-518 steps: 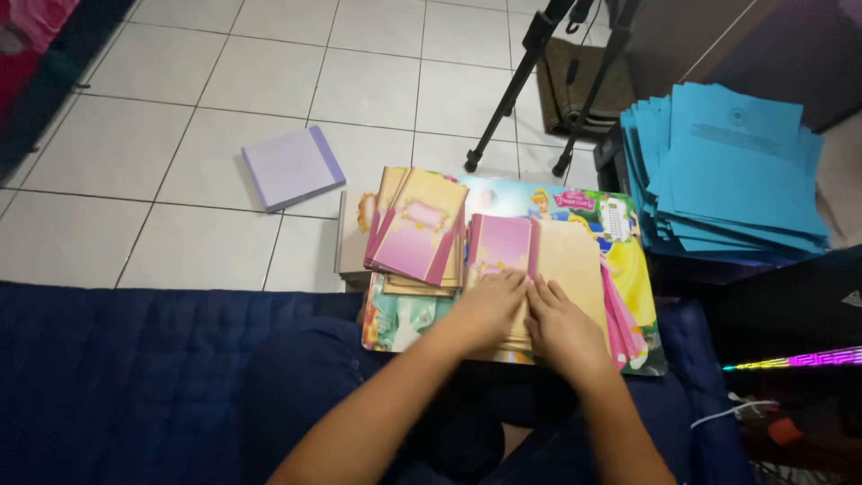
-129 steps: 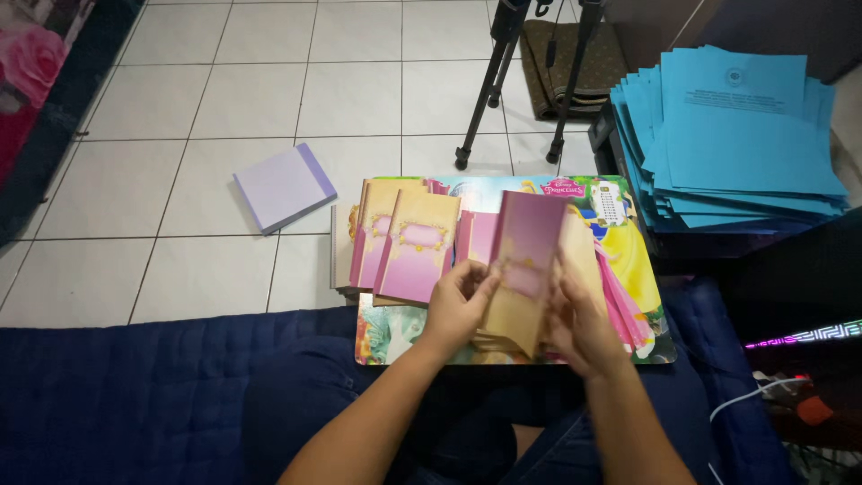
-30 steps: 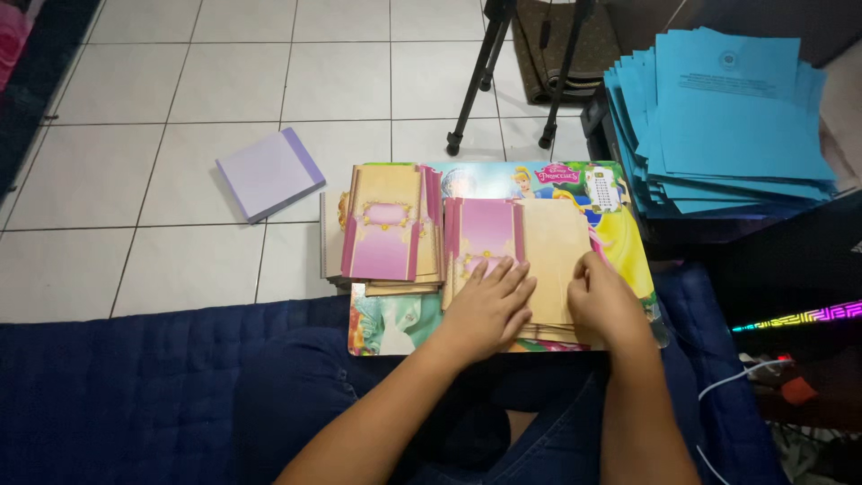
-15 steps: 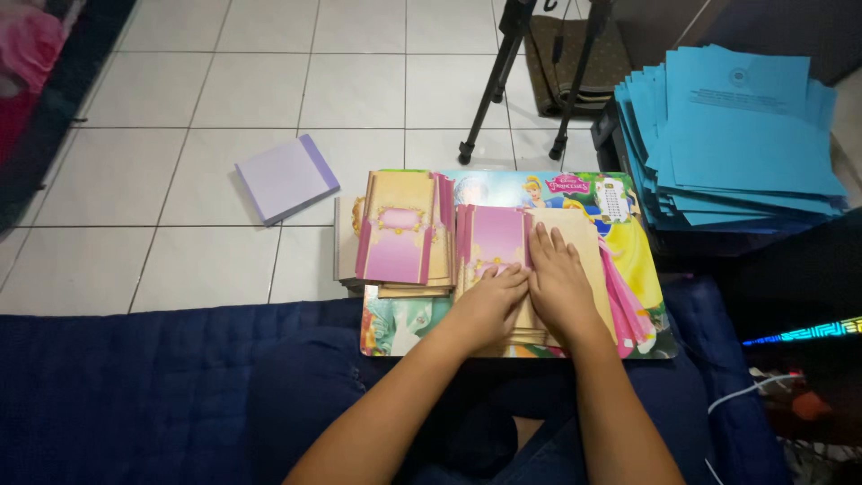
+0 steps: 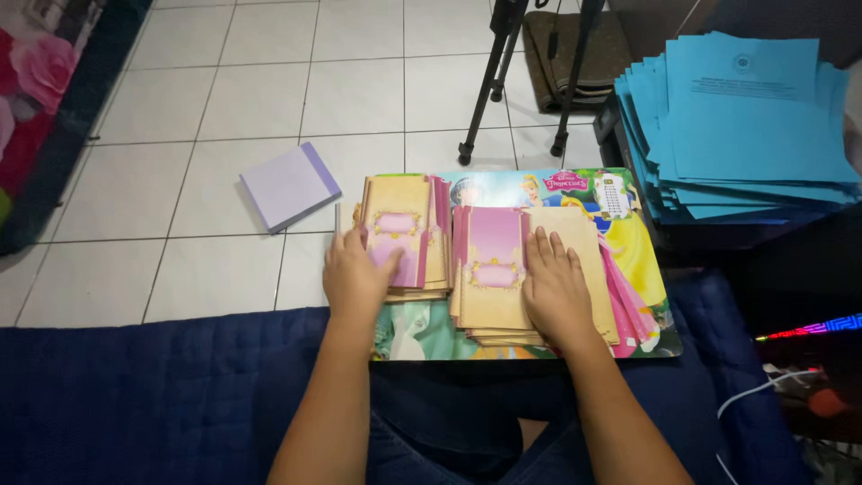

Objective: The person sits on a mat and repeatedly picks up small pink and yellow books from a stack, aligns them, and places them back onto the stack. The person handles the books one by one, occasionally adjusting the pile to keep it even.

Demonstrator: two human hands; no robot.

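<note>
Two stacks of folded tan-and-pink cards lie on a colourful cartoon lap board (image 5: 628, 260) across my knees. My left hand (image 5: 356, 274) rests on the near edge of the left stack (image 5: 400, 224), fingers curled over a pink-edged card. My right hand (image 5: 558, 287) lies flat, fingers spread, on the tan cards of the right stack (image 5: 494, 269), beside its pink top card. Neither hand lifts anything.
A lilac pad (image 5: 289, 185) lies on the white tiled floor beyond the board. A tall pile of blue paper sheets (image 5: 745, 135) sits at the right. Tripod legs (image 5: 492, 81) stand behind the board. A dark blue quilt (image 5: 153, 395) covers the seat around my legs.
My left hand has moved from the right stack over to the left stack. My right hand has stayed pressed on the right stack.
</note>
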